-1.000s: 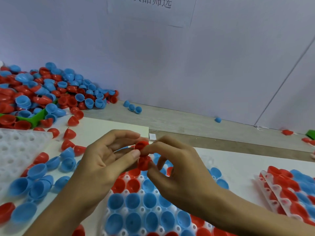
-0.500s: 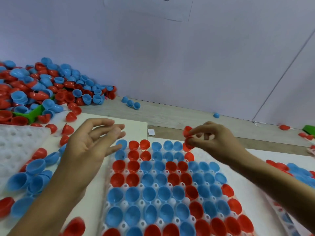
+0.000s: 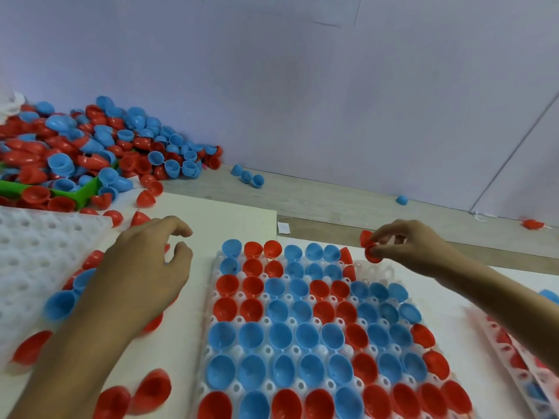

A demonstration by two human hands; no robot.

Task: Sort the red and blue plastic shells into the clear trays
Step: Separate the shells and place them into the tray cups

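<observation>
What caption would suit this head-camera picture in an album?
Right hand pinches red shells above the clear tray; left hand hovers over loose shells.

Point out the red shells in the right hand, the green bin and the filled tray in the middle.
red shells point(image 3: 370, 247), head view, on the lower shell's red outer side.
green bin point(image 3: 86, 190), head view, on its near corner rim.
filled tray point(image 3: 379, 271), head view, on empty clear cells at its far right corner.

Red & blue shells point(image 3: 90, 152) (mixed), clear tray point(image 3: 376, 272), green bin point(image 3: 81, 193)
</observation>
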